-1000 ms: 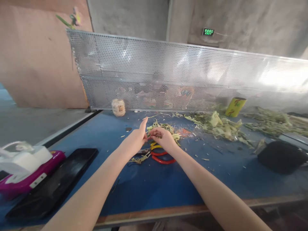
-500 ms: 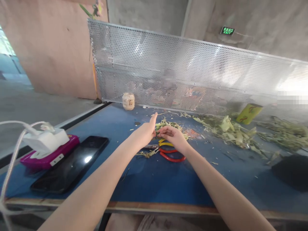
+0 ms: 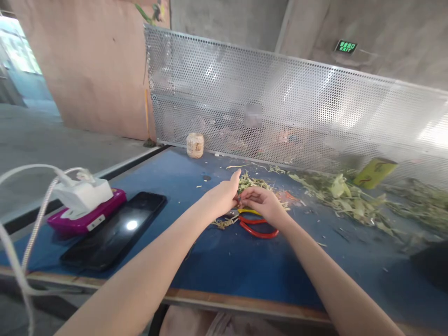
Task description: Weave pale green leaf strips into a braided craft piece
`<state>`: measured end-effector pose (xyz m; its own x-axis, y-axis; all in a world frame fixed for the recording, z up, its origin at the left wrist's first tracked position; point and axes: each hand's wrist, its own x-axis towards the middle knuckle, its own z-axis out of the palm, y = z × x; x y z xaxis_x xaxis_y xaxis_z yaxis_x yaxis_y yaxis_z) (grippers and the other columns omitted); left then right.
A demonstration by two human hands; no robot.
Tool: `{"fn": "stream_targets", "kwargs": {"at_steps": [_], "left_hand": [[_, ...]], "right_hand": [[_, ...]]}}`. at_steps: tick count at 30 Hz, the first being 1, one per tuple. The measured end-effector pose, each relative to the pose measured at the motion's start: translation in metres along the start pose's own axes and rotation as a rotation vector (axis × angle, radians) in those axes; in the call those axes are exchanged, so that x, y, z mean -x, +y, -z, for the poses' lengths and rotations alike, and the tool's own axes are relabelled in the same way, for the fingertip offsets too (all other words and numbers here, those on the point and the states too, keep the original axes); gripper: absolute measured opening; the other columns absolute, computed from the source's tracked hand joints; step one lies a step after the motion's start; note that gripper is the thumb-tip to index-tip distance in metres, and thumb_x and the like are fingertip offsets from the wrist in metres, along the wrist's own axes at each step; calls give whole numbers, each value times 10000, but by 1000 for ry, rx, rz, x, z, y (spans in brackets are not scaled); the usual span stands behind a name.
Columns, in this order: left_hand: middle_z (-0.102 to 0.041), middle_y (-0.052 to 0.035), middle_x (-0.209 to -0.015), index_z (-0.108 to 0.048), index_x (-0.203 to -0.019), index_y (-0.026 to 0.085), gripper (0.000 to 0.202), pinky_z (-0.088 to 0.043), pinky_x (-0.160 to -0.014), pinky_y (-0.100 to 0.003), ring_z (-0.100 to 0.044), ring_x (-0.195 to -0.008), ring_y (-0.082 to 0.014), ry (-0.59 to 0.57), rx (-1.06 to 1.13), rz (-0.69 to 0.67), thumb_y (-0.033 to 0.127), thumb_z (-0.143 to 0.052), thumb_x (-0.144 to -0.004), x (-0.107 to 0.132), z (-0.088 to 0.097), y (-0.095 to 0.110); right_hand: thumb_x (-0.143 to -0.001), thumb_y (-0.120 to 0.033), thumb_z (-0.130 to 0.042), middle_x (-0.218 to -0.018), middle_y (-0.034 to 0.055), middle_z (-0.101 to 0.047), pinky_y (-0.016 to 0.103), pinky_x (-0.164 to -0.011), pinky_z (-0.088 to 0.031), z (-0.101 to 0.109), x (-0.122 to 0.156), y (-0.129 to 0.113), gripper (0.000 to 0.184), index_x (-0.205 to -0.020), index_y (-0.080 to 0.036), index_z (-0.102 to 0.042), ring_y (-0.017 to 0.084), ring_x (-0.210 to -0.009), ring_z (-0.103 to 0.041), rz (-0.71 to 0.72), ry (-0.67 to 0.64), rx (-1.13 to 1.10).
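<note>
Both my hands meet over the middle of the blue table (image 3: 224,261). My left hand (image 3: 224,196) has its forefinger stretched out while its thumb pinches against the fingertips of my right hand (image 3: 263,201). My right hand is curled shut on a small green stem bit that I can barely make out. Just behind the hands lies a small heap of green plant trimmings (image 3: 257,183). Under my right wrist lie red-handled pliers (image 3: 257,228) and a yellow-handled tool (image 3: 248,212), flat on the table.
A black phone (image 3: 115,231) and a magenta box with a white charger (image 3: 84,205) lie at the left. A small jar (image 3: 195,145) stands by the perforated metal screen (image 3: 280,107). More leaf scraps (image 3: 350,198) and a yellow-green cup (image 3: 374,171) are at the right.
The view has swung left, so everything shifted right in the picture. My hands have stayed together over the trimmings, with the fingers now pinched closer.
</note>
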<state>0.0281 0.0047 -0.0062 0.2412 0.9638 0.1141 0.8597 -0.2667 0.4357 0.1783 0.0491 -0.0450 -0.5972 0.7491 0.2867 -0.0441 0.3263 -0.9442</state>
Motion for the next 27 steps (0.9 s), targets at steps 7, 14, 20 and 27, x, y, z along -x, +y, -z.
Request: {"fn": "stream_targets", "kwargs": {"at_steps": [7,14,20,27], "left_hand": [[-648,-57,-810,31,-1364,155,832,-336,-559,-223,-545,-653,-143,1,6,-92,152,-488,-713,4,7,-1],[-648,-37,-824,-44,-1369,204,807,-361,-600,-230,-534,-660,-131,32,125,-195,172,-498,-703,5,10,-5],[-645,-27,-851,-73,-1368,231,785,-379,-619,-224,-539,-653,-122,43,140,-217,132,-476,-701,7,15,0],[-641,-13,-865,-97,-1364,258,758,-385,-661,-226,-545,-698,-120,106,167,-232,132,-469,-716,8,17,2]], "right_hand": [[-571,-224,-700,-685,-4,-597,290,-684,-499,5,-4,4,226,-737,-176,-555,111,-601,-593,-17,76,-15],[-556,-227,-709,-677,-3,-608,297,-696,-503,6,-4,3,259,-754,-166,-553,114,-602,-600,-49,83,-41],[-560,-244,-712,-689,-1,-621,313,-723,-504,9,-3,1,255,-749,-168,-558,114,-619,-605,-57,78,-62],[-564,-222,-712,-679,-9,-627,291,-712,-509,9,-1,-6,226,-730,-161,-572,101,-614,-604,-63,70,-73]]}}
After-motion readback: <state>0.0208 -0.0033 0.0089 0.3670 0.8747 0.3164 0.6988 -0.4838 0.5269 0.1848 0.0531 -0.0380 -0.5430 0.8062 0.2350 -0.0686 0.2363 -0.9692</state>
